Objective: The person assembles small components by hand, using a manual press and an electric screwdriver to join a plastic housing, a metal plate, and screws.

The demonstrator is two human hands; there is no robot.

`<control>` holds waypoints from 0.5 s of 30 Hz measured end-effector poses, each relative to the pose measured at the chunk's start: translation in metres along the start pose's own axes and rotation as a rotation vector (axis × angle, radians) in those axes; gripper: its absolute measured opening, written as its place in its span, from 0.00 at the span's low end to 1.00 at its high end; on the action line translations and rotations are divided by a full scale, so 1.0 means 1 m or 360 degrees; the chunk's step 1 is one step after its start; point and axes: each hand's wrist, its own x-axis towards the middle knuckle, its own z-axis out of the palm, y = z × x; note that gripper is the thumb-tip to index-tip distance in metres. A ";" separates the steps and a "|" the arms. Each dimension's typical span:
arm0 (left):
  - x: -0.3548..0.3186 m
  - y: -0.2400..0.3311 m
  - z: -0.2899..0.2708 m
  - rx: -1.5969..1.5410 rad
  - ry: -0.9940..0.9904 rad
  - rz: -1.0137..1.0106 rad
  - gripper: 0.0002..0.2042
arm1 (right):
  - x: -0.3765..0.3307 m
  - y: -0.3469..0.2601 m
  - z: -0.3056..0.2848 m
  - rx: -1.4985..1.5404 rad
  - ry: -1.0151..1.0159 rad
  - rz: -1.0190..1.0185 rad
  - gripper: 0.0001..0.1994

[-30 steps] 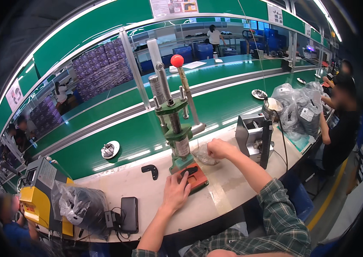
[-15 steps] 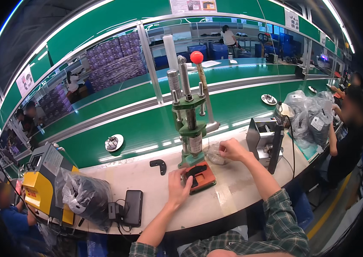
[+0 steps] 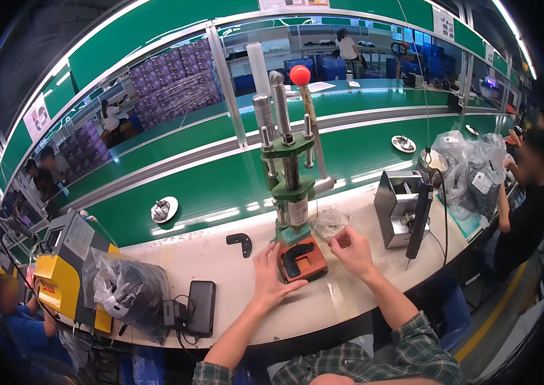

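Observation:
A green hand press (image 3: 290, 186) with a red ball on its lever stands in the middle of the bench. Under its ram, an orange-red fixture block (image 3: 313, 262) carries a black curved part (image 3: 292, 262). My left hand (image 3: 270, 279) rests at the block's left and front edges, thumb and fingers spread apart. To the right of the block, my right hand (image 3: 353, 253) is closed in a pinch; what lies between its fingertips is too small to make out. Just beyond those fingertips sits a clear plastic bag (image 3: 331, 221) of small pieces. Another black curved part (image 3: 240, 244) lies left of the press.
A grey metal device (image 3: 392, 212) and a hanging dark electric screwdriver (image 3: 421, 221) are at right. On the left stand a yellow-grey machine (image 3: 60, 276), a bagged bundle (image 3: 132, 295) and a black box with cables (image 3: 201, 308). Behind runs a green conveyor (image 3: 214, 199) with white plates. Co-workers sit on both sides.
My right hand has drawn back from the plastic bag toward me and the block. My left fingers have come off the black part, leaving it more exposed. The near-left plate has shifted left.

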 end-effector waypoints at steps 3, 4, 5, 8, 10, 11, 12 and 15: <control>0.016 0.003 0.002 -0.0143 0.0168 0.0095 0.29 | 0.013 0.009 0.006 0.0331 -0.0303 0.0133 0.09; 0.021 0.000 0.004 -0.0153 0.0173 0.0090 0.29 | 0.017 0.011 0.009 0.0320 -0.0308 0.0135 0.09; 0.024 -0.002 0.006 -0.0152 0.0084 0.0001 0.27 | 0.021 0.014 0.014 0.0348 -0.0412 0.0126 0.09; 0.027 0.007 0.008 -0.0165 0.0106 -0.0130 0.20 | 0.031 0.020 0.022 0.0499 -0.0598 0.0161 0.09; 0.015 0.008 0.006 0.0119 0.0381 0.0127 0.18 | 0.034 0.022 0.025 0.0367 -0.0588 0.0182 0.09; 0.011 0.009 0.005 0.0119 0.0380 0.0123 0.18 | 0.038 0.023 0.025 0.0367 -0.0591 0.0185 0.09; 0.004 0.010 0.000 0.0184 0.0339 0.0254 0.16 | 0.039 0.021 0.025 0.0339 -0.0591 0.0125 0.09; -0.002 0.008 -0.002 0.0190 0.0258 0.0336 0.14 | 0.045 0.014 0.029 0.0247 -0.0580 -0.0002 0.10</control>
